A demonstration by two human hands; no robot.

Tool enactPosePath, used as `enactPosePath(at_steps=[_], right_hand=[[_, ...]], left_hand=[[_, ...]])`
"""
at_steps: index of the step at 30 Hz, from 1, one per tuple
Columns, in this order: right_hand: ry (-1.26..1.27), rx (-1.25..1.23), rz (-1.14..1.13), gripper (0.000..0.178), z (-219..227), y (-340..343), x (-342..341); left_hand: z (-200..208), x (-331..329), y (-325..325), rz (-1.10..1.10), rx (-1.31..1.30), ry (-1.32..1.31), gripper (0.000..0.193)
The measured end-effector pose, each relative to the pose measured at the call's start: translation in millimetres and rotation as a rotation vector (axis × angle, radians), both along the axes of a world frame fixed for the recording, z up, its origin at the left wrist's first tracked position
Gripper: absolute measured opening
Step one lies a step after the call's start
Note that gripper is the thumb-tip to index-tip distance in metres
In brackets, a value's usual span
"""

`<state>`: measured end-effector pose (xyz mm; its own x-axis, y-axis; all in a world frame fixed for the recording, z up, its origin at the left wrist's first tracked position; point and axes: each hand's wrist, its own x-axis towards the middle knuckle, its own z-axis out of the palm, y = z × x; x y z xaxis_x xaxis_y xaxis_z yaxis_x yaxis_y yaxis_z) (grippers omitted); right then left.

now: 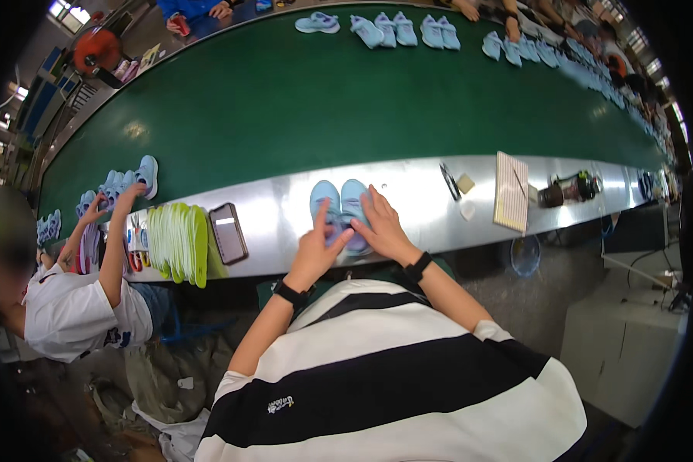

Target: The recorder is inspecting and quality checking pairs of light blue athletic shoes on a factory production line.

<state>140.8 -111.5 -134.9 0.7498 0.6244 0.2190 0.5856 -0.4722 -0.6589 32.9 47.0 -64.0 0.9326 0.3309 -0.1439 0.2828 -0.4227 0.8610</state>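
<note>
Two light-blue sneakers [353,192] with lilac linings are set side by side, toes pointing away, on the shiny silver metal desk [273,204]. The left one is touched by the left hand [313,246], forefinger extended, thumb spread; the right one is touched by the right hand [383,226], its fingers loosely parted. Whether either is actually gripped cannot be told. Beyond, more light-blue shoes [405,31] are lined up across a smooth dark-green surface [285,108].
</note>
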Motion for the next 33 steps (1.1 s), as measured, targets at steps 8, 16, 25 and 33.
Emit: enactPosePath(at_steps=[8,16,25,33], right_hand=[[0.456,-0.042,0.008,0.077,-8.1,-45.5,-8.6],[0.788,0.155,-0.002,0.058,6.7,-41.6,-4.1],[1.232,0.727,0.035,0.058,78.3,-38.9,-36.0],[0.490,0.767,0.056,0.067,86.9,-43.5,-25.5]], left_hand=[[-46.6,-44.7,-0.1,0.222,0.148,-0.007,0.055],[-88.6,-44.3,15.8,0.156,-0.571,0.017,0.056],[-5.8,-39.8,-11.9,0.182,-0.981,-0.158,0.056],[30.5,-32.6,-19.2,0.159,-0.523,-0.594,0.058]])
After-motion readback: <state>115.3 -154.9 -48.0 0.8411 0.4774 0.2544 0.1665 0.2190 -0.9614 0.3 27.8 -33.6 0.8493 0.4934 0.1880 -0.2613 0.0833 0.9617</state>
